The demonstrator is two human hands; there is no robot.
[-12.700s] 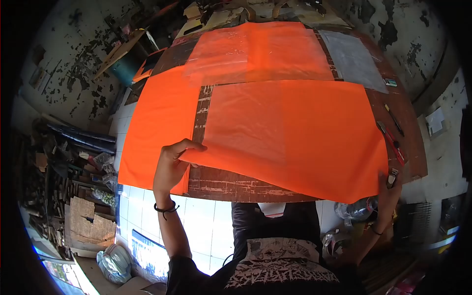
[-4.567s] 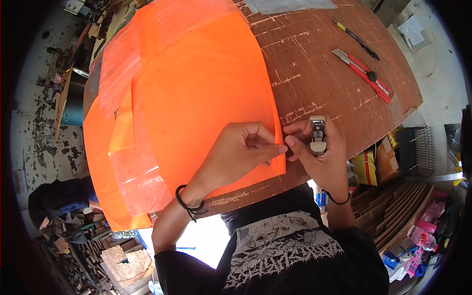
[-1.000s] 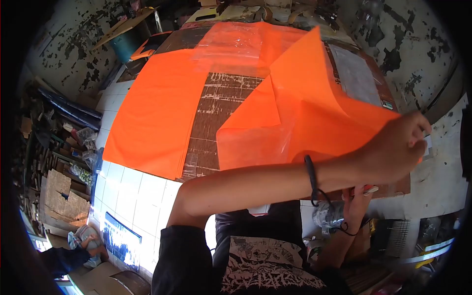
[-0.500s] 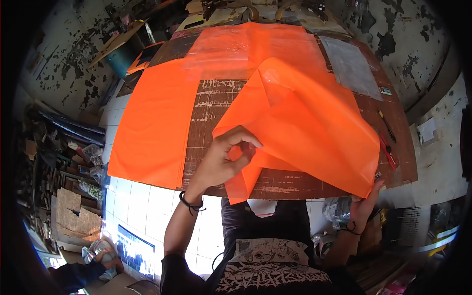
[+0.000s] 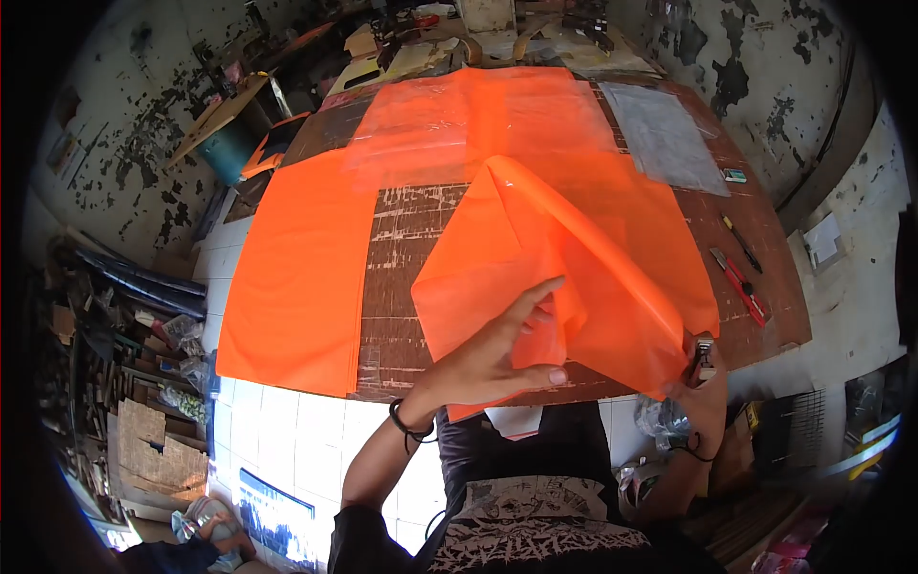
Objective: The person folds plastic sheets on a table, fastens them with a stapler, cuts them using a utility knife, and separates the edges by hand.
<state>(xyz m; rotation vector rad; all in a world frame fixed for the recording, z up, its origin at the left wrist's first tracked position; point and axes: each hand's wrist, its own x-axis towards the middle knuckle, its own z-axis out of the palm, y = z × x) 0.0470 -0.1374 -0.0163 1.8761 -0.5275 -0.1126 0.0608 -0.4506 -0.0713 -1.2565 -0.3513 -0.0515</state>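
My left hand [image 5: 502, 354] is open over the near part of a folded orange sheet [image 5: 612, 306], thumb and fingers spread apart. Thin orange material shows between thumb and fingers. At the table's near right edge, my right hand [image 5: 703, 400] is closed around a small metal and dark thing that looks like a stapler [image 5: 705, 358]. Its thumb touches the sheet's near right corner; how firmly it grips that corner is hidden. The sheet is folded over in a loose peak, with one rolled crease running down toward my right hand.
More orange sheets [image 5: 296, 277] lie flat at the left of the brown table [image 5: 411, 230]. Clear plastic covers orange material [image 5: 478, 120] at the back. On the right are a translucent sheet [image 5: 665, 139], a red cutter knife [image 5: 738, 287] and a pen [image 5: 742, 244]. A person's arm shows lower left.
My left hand has gone from curled to spread and moved right and down. My right hand has come slightly inward with the stapler. The sheet's right side has folded inward, and the view has shifted.
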